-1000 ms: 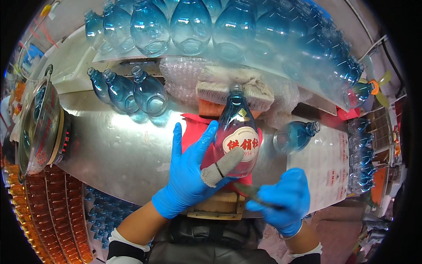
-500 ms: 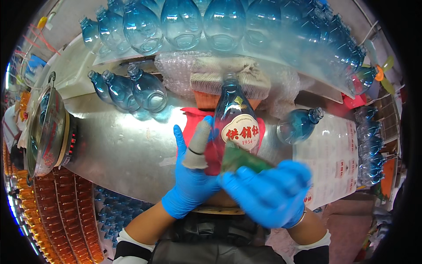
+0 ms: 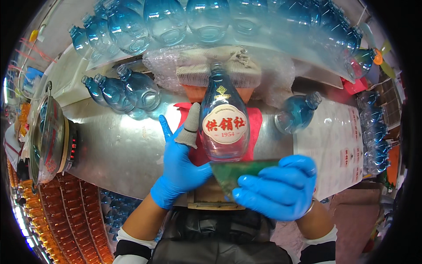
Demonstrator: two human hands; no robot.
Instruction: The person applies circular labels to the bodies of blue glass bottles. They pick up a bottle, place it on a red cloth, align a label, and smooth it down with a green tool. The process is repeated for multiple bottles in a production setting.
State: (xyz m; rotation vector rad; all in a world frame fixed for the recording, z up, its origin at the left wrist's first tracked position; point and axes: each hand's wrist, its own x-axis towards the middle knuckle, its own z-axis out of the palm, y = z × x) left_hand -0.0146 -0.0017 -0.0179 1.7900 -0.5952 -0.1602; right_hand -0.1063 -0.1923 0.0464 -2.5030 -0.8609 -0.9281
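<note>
A blue-tinted glass bottle (image 3: pixel 224 152) with a pale oval label and red lettering lies tilted in front of me. Its neck rests on a cloth-covered pad (image 3: pixel 215 72), its body over a red cloth (image 3: pixel 256 132). Against its left side is my left hand (image 3: pixel 176 165), in a blue glove with a grey fabric sleeve on one finger. The visible fingers are spread, with the thumb near the base. My right hand (image 3: pixel 281 189), gloved in blue, grips a flat green scraper (image 3: pixel 228 176), its straight edge just below the bottle's base.
Several blue bottles (image 3: pixel 165 22) line a shelf at the back; a few (image 3: pixel 143 88) stand left on the metal table (image 3: pixel 114 149). Another bottle (image 3: pixel 299 112) leans at right beside a label sheet (image 3: pixel 336 149). A lidded pan (image 3: pixel 48 136) sits on a cooker at far left.
The scraper has moved from the label's lower edge to below the bottle's base. My right hand has drawn back toward me, and the label is uncovered. My left hand's fingers look more spread.
</note>
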